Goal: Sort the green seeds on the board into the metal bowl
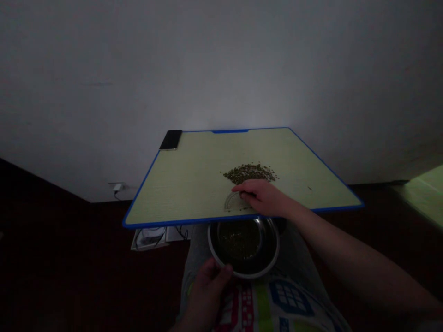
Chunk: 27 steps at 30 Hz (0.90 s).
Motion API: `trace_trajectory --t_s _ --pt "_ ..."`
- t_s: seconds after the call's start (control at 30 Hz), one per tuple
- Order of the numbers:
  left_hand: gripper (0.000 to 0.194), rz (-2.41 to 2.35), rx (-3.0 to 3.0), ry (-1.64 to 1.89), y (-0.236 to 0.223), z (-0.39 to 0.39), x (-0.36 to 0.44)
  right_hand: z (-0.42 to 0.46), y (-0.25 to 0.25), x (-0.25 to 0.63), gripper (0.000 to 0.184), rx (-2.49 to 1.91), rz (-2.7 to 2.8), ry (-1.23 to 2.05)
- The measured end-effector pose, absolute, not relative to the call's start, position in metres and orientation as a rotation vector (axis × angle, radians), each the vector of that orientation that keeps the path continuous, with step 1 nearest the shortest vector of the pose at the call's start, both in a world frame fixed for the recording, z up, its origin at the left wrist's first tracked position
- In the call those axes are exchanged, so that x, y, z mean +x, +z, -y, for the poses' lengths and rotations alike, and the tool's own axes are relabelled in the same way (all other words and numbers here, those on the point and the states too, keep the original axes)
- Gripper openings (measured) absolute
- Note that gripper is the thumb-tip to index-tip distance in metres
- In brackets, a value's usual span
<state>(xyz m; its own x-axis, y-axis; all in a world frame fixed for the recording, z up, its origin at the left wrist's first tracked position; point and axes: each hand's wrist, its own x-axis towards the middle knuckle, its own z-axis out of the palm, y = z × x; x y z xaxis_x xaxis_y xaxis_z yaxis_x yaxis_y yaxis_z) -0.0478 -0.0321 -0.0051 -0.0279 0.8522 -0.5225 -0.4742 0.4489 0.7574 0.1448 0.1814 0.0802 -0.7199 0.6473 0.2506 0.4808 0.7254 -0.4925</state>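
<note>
A plain wall (221, 60) stands behind the far side of the table (180, 184), a pale, blue-edged top. My legs (199, 251) extend beneath it, with a brightly printed cloth (265, 302) across my lap. On my lap I find a metal bowl (254, 275), its far rim passing under the table's near edge; that position, I judge, leaves its mouth open to whatever comes over the edge. Small grains lie inside.

My right hand (259, 196) rests at the near edge, fingers closed on a clear protractor (231, 201), index finger extended along it, presumably to steady it. Whether the protractor lies fully flat I cannot tell. My left hand (209, 281) is clamped on the bowl's near-left rim, thumb on top, probably to stop it tipping.

The pile (245, 173) of brownish-green grains is spread right of centre, just beyond my right hand and within its easy reach. A phone (170, 140) occupies the far left corner, apparently set there out of the way. A few loose grains sit by the protractor's lower side. One dark sliver (309, 188) lies apart, to the right.
</note>
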Motion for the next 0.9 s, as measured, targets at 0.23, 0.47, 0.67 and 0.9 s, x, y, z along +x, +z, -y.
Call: trace_trajectory --t_s 0.23,0.47,0.67,0.9 --pt "0.046 -1.111 0.419 1.111 -0.010 0.034 -0.048 -0.178 0.081 0.145 0.039 -0.909 2.532 0.601" --pt "0.043 -1.146 0.426 1.100 -0.010 0.036 -0.048 -0.172 0.083 0.147 0.038 -0.923 2.506 0.677" --pt "0.047 -1.189 0.453 1.085 -0.008 0.034 -0.049 -0.167 0.085 0.151 0.037 -0.935 2.469 0.788" --pt "0.048 -1.174 0.418 1.093 -0.010 0.036 -0.049 -0.161 0.085 0.165 0.035 -0.802 2.528 0.830"
